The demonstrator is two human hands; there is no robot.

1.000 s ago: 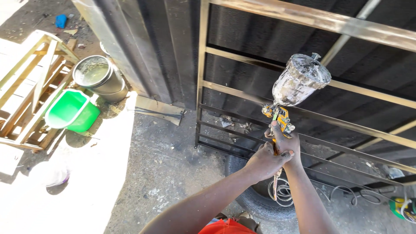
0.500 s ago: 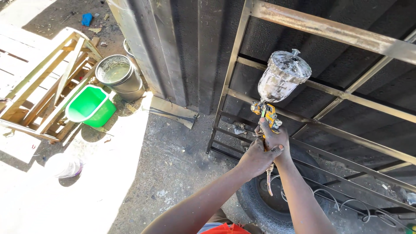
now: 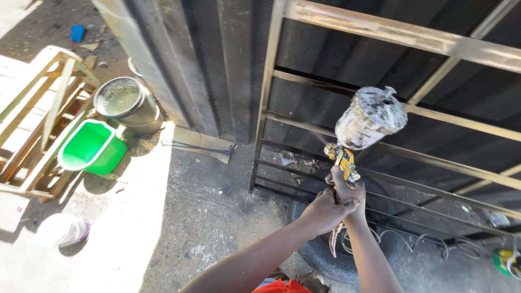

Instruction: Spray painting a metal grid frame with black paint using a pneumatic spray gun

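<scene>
The spray gun (image 3: 358, 135), gripped by both hands, now sits lower on the metal frame (image 3: 380, 35) than a second ago, its cup (image 3: 370, 117) in front of the second crossbar and tilted further right. The left hand (image 3: 324, 210) and right hand (image 3: 347, 190) have come down with it. The view has swung, so the green bucket (image 3: 92, 147) and steel pot (image 3: 126, 103) sit further right, and more of the tyre (image 3: 320, 255) shows.

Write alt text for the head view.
Both hands, left hand and right hand, grip a yellow spray gun with a paint-spattered metal cup, aimed at a rusty metal gate frame. A green plastic bucket and grey metal pot stand left.
</scene>
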